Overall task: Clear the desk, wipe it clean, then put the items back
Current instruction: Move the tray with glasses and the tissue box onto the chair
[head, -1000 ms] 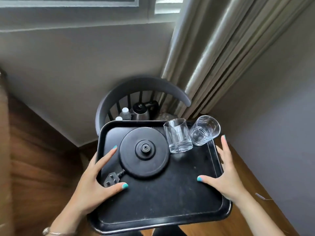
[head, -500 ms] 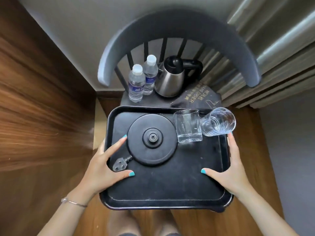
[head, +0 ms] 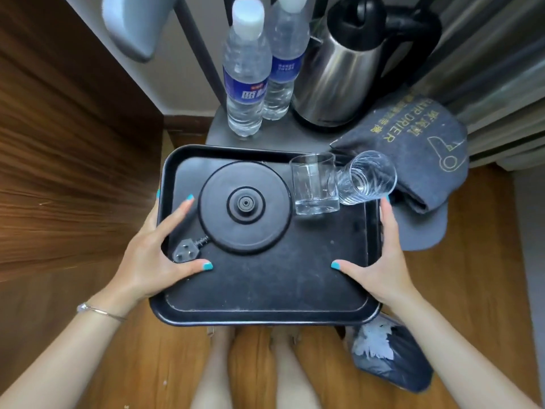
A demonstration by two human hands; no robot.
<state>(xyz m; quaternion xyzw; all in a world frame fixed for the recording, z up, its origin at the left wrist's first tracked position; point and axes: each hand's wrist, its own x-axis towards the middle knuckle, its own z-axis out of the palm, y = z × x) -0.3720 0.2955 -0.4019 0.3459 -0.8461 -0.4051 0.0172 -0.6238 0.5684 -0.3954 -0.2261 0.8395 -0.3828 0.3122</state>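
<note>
A black tray [head: 265, 293] is held level over the front of a grey chair seat [head: 280, 137]. My left hand [head: 153, 255] grips its left rim, thumb on top. My right hand [head: 383, 261] grips its right rim the same way. On the tray lie a round black kettle base [head: 244, 206] with its plug [head: 185, 252], an upright glass [head: 314, 184] and a second glass [head: 365, 178] tipped against it over the rim.
On the chair seat stand two water bottles [head: 247, 69] and a steel kettle [head: 339, 69]. A grey hair-drier bag [head: 418, 143] lies at the right. A wooden panel [head: 59, 143] is at the left, curtains at the right, wooden floor below.
The tray has come down and closer to the chair seat, and my view has tilted down. Both hands keep their hold on the rims.
</note>
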